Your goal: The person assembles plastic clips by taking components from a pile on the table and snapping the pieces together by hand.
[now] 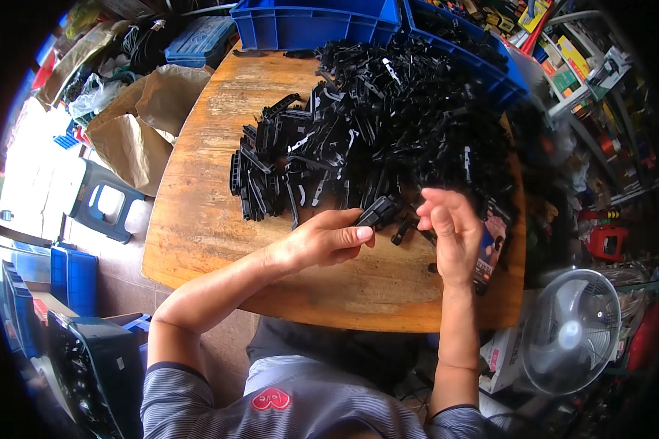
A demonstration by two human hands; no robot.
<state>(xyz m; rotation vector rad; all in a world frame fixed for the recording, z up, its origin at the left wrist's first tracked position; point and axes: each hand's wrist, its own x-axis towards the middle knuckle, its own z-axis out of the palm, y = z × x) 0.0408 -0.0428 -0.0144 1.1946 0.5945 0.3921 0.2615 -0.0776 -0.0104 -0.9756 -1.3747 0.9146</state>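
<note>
My left hand point(329, 238) grips a short black plastic part point(379, 212) between thumb and fingers, above the near side of a wooden table point(212, 175). To its right is my right hand point(452, 228), raised with its fingers loosely bent and apart, and nothing shows in it. Beyond both hands spreads a large heap of black plastic parts point(373, 117), many long and narrow, with a few shiny metal-coloured strips among them. A small black piece point(400, 233) lies on the wood between my hands. Partly behind my right hand is a printed package point(493, 245).
Two blue bins point(318, 28) point(516, 77) stand at the table's far edge; the right one holds more black parts. A standing fan point(570, 331) is at the right, near crowded shelves point(586, 80). Left of the table are brown paper bags point(132, 139) and a grey stool point(102, 201).
</note>
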